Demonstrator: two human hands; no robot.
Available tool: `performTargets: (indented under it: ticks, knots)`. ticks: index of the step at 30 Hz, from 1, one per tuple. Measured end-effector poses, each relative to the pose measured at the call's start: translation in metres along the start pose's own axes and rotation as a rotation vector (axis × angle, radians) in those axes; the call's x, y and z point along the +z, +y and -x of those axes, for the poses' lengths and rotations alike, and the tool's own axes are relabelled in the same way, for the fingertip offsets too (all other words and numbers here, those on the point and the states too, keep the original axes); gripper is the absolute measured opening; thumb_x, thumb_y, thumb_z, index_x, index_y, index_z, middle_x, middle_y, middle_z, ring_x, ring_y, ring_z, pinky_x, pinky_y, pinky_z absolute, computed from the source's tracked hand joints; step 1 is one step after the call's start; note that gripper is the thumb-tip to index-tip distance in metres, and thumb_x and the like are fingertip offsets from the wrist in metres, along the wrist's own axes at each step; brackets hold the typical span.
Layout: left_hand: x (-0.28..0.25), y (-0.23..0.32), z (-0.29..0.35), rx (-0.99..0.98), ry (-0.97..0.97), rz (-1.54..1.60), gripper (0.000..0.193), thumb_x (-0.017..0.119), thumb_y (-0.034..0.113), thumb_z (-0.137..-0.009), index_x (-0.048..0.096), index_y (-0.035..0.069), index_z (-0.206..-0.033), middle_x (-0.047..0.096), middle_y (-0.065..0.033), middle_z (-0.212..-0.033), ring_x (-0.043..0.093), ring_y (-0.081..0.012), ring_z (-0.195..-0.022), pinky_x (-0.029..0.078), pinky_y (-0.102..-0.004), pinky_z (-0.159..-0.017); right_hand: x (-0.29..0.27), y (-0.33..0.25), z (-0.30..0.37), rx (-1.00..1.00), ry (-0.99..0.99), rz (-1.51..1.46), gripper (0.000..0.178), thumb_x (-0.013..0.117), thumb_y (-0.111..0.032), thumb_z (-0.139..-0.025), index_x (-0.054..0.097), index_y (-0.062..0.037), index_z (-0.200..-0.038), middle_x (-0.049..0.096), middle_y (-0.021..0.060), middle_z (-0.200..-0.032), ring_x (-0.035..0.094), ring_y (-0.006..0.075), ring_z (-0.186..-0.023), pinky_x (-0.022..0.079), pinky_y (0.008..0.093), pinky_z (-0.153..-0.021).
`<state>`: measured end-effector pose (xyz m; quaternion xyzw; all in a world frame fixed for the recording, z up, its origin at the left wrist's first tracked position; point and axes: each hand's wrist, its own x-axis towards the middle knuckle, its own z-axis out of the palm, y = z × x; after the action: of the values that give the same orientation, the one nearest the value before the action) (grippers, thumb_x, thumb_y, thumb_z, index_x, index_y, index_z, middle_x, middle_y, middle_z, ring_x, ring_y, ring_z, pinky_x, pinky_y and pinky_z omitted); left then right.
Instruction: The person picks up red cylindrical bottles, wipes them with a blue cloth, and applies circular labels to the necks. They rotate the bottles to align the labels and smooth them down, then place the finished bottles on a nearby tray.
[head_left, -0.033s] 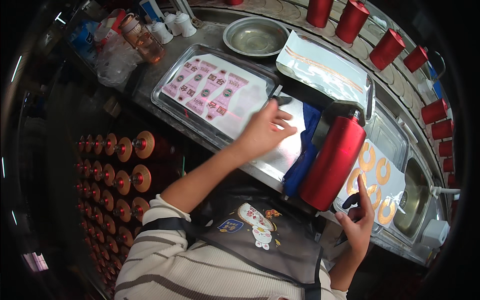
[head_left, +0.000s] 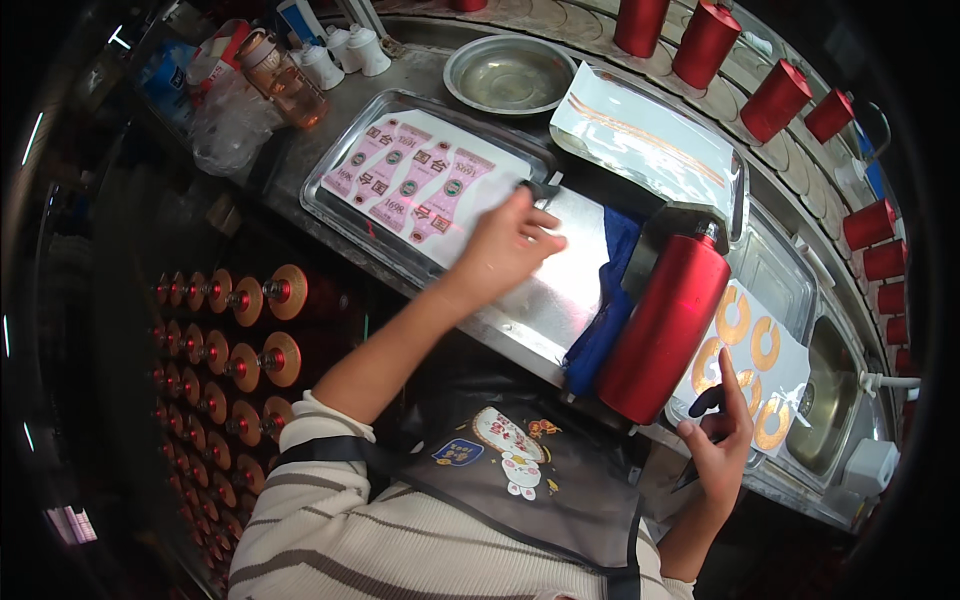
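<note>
The left hand [head_left: 497, 252] is over the near right part of a metal tray [head_left: 345, 218], beside a sheet of pink labels [head_left: 415, 180]. Its fingers are bent (a dark thing shows by the fingertips), and I cannot tell whether they pinch anything. The right hand [head_left: 722, 455] is beside the lower end of a red bottle [head_left: 665, 330], its thumb and straight index finger apart; the index tip is over a white sheet [head_left: 790, 370] bearing gold rings [head_left: 764, 343]. Dark covers show on some of its fingers.

The red bottle lies aslant between the two hands, neck toward the far side, with a blue cloth [head_left: 607, 310] along its left. Past the tray sits a metal bowl [head_left: 462, 80], and right of that a white sheet with orange strips [head_left: 650, 125]. More red bottles [head_left: 705, 45] stand along the curved far edge, and a sink [head_left: 825, 430] is at the right.
</note>
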<state>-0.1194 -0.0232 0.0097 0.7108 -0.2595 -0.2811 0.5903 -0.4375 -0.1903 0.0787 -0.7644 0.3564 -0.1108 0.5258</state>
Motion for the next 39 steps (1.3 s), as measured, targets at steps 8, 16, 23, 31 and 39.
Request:
performTargets:
  ticks: [8, 16, 23, 31, 39]
  knots:
    - [-0.179, -0.049, -0.091, 0.02, 0.642, -0.905, 0.032, 0.069, 0.01, -0.084, 0.057, 0.002, -0.113, 0.071, -0.024, -0.113, 0.068, -0.0412, -0.106, 0.053, -0.0491, -0.09, -0.005, 0.008, -0.022, -0.035, 0.055, -0.002, 0.084, 0.075, -0.014, -0.073, 0.047, -0.0032, -0.152, 0.054, -0.0015, -0.086, 0.035, 0.0007, -0.057, 0.024, 0.0182, -0.051]
    - [-0.249, -0.075, -0.137, -0.288, 0.534, -1.063, 0.045, 0.074, 0.016, -0.079, 0.057, 0.002, -0.119, 0.069, -0.0226, -0.119, 0.064, -0.0411, -0.114, 0.052, -0.0493, -0.095, -0.01, 0.017, -0.019, 0.052, 0.094, 0.035, 0.083, 0.073, -0.011, -0.072, 0.048, -0.0029, -0.151, 0.06, 0.0028, -0.088, 0.039, 0.0014, -0.056, 0.027, 0.0177, -0.05]
    - [-0.26, -0.079, -0.145, -0.169, 0.61, -1.048, 0.045, 0.085, 0.02, -0.073, 0.062, 0.004, -0.109, 0.073, -0.0154, -0.103, 0.069, -0.0375, -0.103, 0.054, -0.048, -0.087, -0.008, 0.02, -0.025, 0.06, 0.064, 0.041, 0.081, 0.073, -0.009, -0.074, 0.048, -0.0023, -0.151, 0.06, 0.0026, -0.086, 0.037, 0.0021, -0.056, 0.027, 0.0187, -0.051]
    - [-0.279, -0.087, -0.14, 0.105, 0.755, -1.075, 0.033, 0.08, 0.013, -0.077, 0.067, 0.0, -0.104, 0.072, -0.0171, -0.085, 0.071, -0.0345, -0.081, 0.054, -0.045, -0.072, -0.007, 0.021, -0.023, 0.037, 0.052, 0.018, 0.079, 0.072, -0.008, -0.076, 0.048, -0.002, -0.151, 0.061, 0.0027, -0.085, 0.036, 0.0023, -0.056, 0.026, 0.0191, -0.052]
    - [-0.234, 0.001, -0.091, 0.179, 0.7, -0.726, 0.016, 0.073, 0.0, -0.084, 0.063, -0.003, -0.096, 0.072, -0.0083, -0.086, 0.068, -0.0123, -0.079, 0.052, -0.0282, -0.071, -0.004, 0.02, -0.019, 0.02, 0.052, 0.029, 0.078, 0.072, -0.007, -0.075, 0.05, -0.0034, -0.15, 0.06, 0.001, -0.085, 0.035, 0.0016, -0.056, 0.026, 0.0192, -0.052]
